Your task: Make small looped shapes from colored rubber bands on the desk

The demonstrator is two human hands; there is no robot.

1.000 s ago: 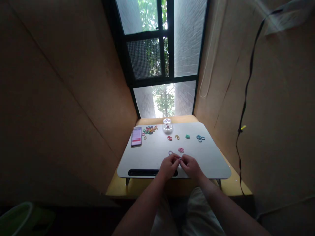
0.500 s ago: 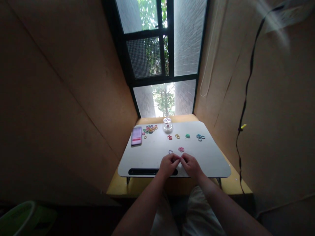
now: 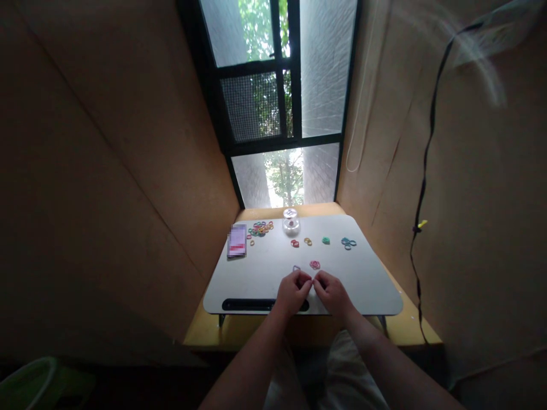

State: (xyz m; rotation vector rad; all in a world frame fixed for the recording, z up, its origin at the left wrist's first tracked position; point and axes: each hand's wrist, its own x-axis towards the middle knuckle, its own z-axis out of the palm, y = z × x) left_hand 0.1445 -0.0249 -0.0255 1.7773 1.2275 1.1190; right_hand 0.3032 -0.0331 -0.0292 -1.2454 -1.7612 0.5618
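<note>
A small lavender band (image 3: 295, 267), thin and loop-shaped, lies on the white counter (image 3: 256, 279) just beyond the left hand (image 3: 294, 291). Just beyond the right hand (image 3: 331, 290) sits a cluster of pink bands (image 3: 315, 265), several loops overlapping. The visible part of the lavender band runs roughly side to side; the pink cluster is rounded, with no single long axis. Each hand's grip is narrow, thumb drawn toward fingers, and the fingertips of both come close together; whether anything is pinched there cannot be told. The near edge of the lavender band is hard to make out.

Farther back, from left to right, are red bands (image 3: 294, 243), yellow bands (image 3: 308, 241), green bands (image 3: 326, 241) and blue bands (image 3: 348, 243). Behind the red ones stands a clear container (image 3: 292, 227); a mixed-colour pile of bands (image 3: 261, 229) lies near a phone (image 3: 237, 242), its screen pixelated.
</note>
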